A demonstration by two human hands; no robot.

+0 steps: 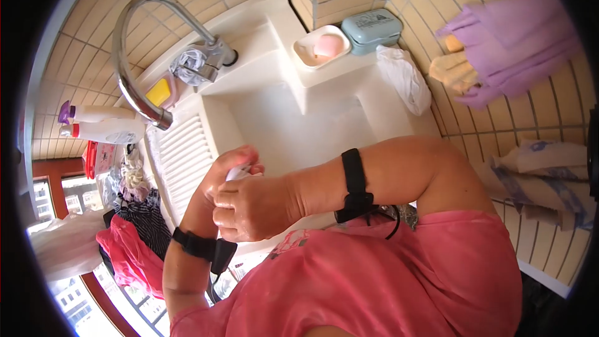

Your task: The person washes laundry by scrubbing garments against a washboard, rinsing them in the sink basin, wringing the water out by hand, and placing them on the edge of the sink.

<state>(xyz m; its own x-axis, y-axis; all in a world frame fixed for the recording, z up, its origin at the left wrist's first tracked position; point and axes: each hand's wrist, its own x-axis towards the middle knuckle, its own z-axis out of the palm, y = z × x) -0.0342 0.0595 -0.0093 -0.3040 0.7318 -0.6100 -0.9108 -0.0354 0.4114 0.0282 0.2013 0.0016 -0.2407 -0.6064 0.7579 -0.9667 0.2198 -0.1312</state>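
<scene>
My left hand [229, 167] and my right hand [253, 208] are pressed together over the near left edge of the white sink [215, 125]. Both are closed on a small wet-looking white cloth [237, 173]; only a bit of it shows between the fingers, so its shape is hidden. The right hand lies across the left one, nearer to my body. Beside the hands is the sink's ribbed washboard [187, 153]. Cloudy water [306, 125] stands in the basin beyond them.
A curved chrome faucet [125, 68] arches over the washboard. Around the rim are a pink soap bar [327, 45], a blue-grey box [372, 30], a white cloth bundle [405, 78] and a yellow sponge [158, 92]. Bottles [109, 131] stand left; purple cloth [518, 43] hangs right.
</scene>
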